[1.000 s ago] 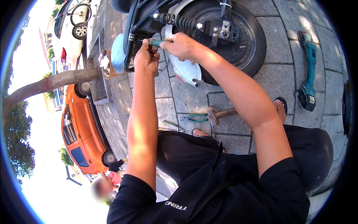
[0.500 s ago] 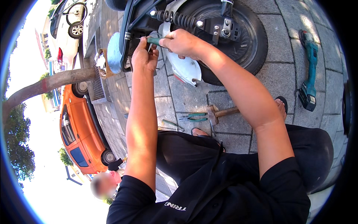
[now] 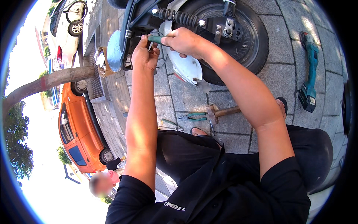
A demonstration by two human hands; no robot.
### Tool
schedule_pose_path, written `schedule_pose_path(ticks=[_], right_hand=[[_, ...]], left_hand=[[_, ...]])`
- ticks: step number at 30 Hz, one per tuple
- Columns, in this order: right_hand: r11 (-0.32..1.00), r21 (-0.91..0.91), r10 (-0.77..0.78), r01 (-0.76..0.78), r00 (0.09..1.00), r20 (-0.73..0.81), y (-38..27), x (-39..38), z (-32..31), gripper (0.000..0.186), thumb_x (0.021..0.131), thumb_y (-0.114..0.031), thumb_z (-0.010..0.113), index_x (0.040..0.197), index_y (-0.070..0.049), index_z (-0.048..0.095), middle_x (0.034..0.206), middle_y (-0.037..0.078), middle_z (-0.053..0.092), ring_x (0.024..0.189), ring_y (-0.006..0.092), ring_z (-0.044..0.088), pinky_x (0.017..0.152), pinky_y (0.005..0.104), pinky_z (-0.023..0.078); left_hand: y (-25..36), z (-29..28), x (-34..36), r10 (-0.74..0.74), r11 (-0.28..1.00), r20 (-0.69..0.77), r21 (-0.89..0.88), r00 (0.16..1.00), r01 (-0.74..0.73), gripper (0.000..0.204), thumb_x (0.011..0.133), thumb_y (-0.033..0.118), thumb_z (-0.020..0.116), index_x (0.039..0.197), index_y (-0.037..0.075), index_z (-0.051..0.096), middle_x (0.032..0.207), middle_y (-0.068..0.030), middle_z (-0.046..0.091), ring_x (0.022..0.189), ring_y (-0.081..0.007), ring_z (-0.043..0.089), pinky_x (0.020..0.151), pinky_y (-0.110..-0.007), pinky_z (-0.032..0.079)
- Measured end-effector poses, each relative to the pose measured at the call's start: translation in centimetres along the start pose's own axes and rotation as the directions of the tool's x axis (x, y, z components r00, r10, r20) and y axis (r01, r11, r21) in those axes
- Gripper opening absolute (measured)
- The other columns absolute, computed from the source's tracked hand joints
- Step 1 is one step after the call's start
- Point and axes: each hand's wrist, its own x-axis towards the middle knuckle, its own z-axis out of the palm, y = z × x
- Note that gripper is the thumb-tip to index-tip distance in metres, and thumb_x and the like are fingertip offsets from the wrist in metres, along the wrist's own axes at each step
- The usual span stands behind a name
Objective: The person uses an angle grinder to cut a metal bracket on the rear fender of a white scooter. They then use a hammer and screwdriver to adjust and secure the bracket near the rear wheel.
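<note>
Left hand [image 3: 144,56]: left of the wheel [image 3: 240,48], our thumb and fingers pinched closed on the tool's front end.
Green-handled tool [image 3: 155,39]: left of the wheel, bridging both hands; we cannot make out its tip.
Right hand [image 3: 184,42]: over the wheel's left side, fingers curled closed around the handle's rear end; both grips have barely changed, so we judge the work remains at one spot.
Hammer [image 3: 212,114]: below the wheel, untouched.
Grinder [image 3: 310,72]: right of the wheel, lying unused.
</note>
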Motion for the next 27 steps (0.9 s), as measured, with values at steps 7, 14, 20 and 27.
schedule_pose_path(ticks=[7, 14, 20, 27], right_hand=[[0.999, -0.046, 0.0, 0.0, 1.0, -0.005, -0.2, 0.2, 0.0, 0.032, 0.107, -0.029, 0.064, 0.091, -0.001, 0.071, 0.073, -0.001, 0.055, 0.054, 0.0093, 0.047, 0.047, 0.0287, 0.039], [0.995, -0.099, -0.021, 0.021, 1.0, 0.007, -1.5, 0.1, 0.0, 0.033, 0.101, -0.032, 0.068, 0.091, -0.001, 0.069, 0.071, 0.001, 0.055, 0.052, 0.0107, 0.047, 0.046, 0.0312, 0.038], [0.985, -0.13, 0.111, -0.112, 0.994, -0.009, -4.5, 1.0, 0.7, 0.038, 0.098, -0.037, 0.07, 0.09, 0.0, 0.07, 0.062, 0.002, 0.051, 0.047, 0.0141, 0.045, 0.044, 0.0351, 0.033], [0.953, -0.301, -0.017, -0.003, 0.998, -0.066, -3.0, 2.9, 2.5, 0.044, 0.098, -0.042, 0.07, 0.077, -0.004, 0.064, 0.057, 0.004, 0.046, 0.044, 0.017, 0.041, 0.042, 0.0375, 0.03]], left_hand=[[-0.1, -0.3, 0.5, 0.009, 1.0, 0.011, -0.008, 1.0, -0.009, 0.022, 0.109, 0.028, 0.065, 0.109, 0.007, 0.072, 0.098, -0.0035, 0.07, 0.081, -0.0178, 0.063, 0.06, -0.028, 0.051], [0.0, -0.3, 0.8, 0.018, 0.999, 0.043, -0.031, 0.999, -0.016, 0.021, 0.109, 0.028, 0.063, 0.113, 0.009, 0.071, 0.102, -0.0029, 0.071, 0.082, -0.0172, 0.064, 0.06, -0.028, 0.05], [2.4, 0.7, -3.9, 0.295, 0.788, -0.075, 0.583, 0.952, -0.198, 0.023, 0.108, 0.025, 0.066, 0.115, 0.005, 0.072, 0.1, -0.0048, 0.074, 0.081, -0.014, 0.067, 0.063, -0.029, 0.051], [5.4, -6.5, -0.3, 0.737, -0.157, 0.323, 0.936, 0.594, -0.314, 0.064, 0.091, 0.04, 0.084, 0.129, -0.005, 0.061, 0.113, -0.0173, 0.065, 0.103, -0.0298, 0.065, 0.097, -0.042, 0.051]])
